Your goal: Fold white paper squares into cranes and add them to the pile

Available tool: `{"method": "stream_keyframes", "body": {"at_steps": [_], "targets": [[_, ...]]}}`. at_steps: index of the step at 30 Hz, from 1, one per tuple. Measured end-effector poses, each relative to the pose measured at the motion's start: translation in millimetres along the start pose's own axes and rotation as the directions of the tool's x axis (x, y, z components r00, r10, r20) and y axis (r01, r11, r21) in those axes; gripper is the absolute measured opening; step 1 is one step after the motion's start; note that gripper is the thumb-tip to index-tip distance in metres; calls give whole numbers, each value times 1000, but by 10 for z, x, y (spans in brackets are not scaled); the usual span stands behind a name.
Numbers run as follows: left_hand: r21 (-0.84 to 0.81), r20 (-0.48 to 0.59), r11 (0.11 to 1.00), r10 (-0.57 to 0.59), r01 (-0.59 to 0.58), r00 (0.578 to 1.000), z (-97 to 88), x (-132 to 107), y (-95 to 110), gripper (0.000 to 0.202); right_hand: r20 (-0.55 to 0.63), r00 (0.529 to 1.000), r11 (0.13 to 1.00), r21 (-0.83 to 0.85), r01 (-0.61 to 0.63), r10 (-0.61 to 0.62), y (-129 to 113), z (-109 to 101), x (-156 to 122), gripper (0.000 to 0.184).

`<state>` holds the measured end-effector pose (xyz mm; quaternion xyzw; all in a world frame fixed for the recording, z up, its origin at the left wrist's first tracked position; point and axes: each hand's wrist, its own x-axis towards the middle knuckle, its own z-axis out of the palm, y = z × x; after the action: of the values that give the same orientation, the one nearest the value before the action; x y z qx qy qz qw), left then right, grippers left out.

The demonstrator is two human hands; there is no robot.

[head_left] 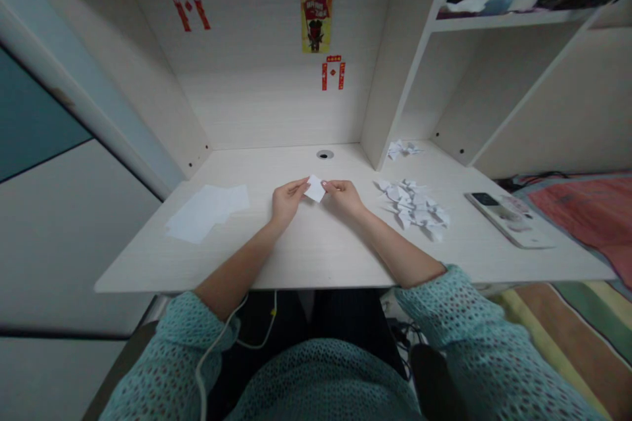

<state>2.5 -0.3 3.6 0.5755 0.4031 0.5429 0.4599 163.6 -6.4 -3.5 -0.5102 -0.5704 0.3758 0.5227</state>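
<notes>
A small white folded paper (315, 189) is held just above the middle of the pale desk (306, 250). My left hand (286, 200) pinches its left edge with fingers closed. My right hand (345, 196) pinches its right edge, fingers also closed. Both forearms rest on the desk, coming out of teal knit sleeves. The paper's underside is hidden.
Flat white sheets (207, 210) lie at the left. A heap of folded white paper pieces (413, 204) lies at the right, a smaller heap (402, 148) sits in the shelf nook. A phone (508, 218) lies near the right edge. A cable hole (324, 154) marks the back.
</notes>
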Motion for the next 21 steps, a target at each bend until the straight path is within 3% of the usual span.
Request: {"method": "stream_keyframes", "body": {"at_steps": [4,9,16,21], "targets": [[7,47,996,-90,90,995,-3,-7,-34,50,-90,985,975,-182,130,-149,15,0,-7,41],[131,77,975,-191,180,979,-16,-5,-30,36,-61,968,935,-282,216,-242,28,-9,-12,38],[149,91,973,-193,179,977,14,-23,97,28,-97,950,907,-340,248,-297,67,18,1,34],[151,91,977,-166,151,982,17,-40,123,26,-46,932,862,-400,312,-359,25,7,-22,32]]}}
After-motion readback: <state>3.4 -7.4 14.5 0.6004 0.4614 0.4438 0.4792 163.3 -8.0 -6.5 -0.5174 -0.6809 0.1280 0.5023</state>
